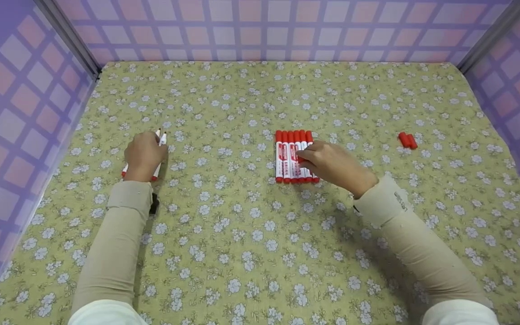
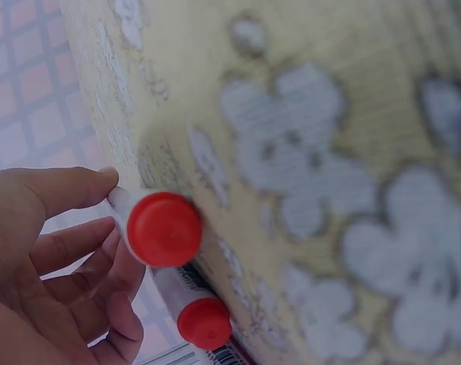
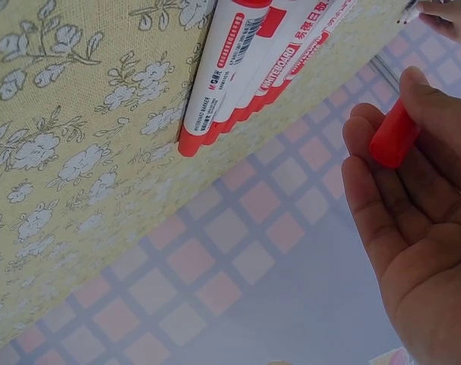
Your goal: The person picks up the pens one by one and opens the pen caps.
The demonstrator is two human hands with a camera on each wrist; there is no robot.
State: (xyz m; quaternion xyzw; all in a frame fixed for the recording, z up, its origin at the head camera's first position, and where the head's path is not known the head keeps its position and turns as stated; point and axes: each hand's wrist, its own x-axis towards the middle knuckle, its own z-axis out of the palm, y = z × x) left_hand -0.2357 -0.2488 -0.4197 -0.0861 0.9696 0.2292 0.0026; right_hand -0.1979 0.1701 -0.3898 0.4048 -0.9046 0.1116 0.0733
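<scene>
My left hand [image 1: 144, 153] is at the left of the cloth, pinching an uncapped whiteboard marker [image 1: 162, 139] between thumb and fingers. A second uncapped marker [image 1: 124, 170] lies beside it, largely hidden by the hand. In the left wrist view their red end plugs show, the held marker's plug [image 2: 164, 230] being nearer. With thumb and fingers, my right hand [image 1: 339, 166] holds a loose red cap [image 3: 395, 138]. It hovers over the right end of a row of several capped whiteboard markers [image 1: 285, 162], covering part of the last ones.
Two loose red caps [image 1: 407, 140] lie together on the right side of the table. A yellow-green flowered cloth [image 1: 242, 225] covers the tabletop. Checked purple and pink panels [image 1: 260, 31] stand at the back and both sides.
</scene>
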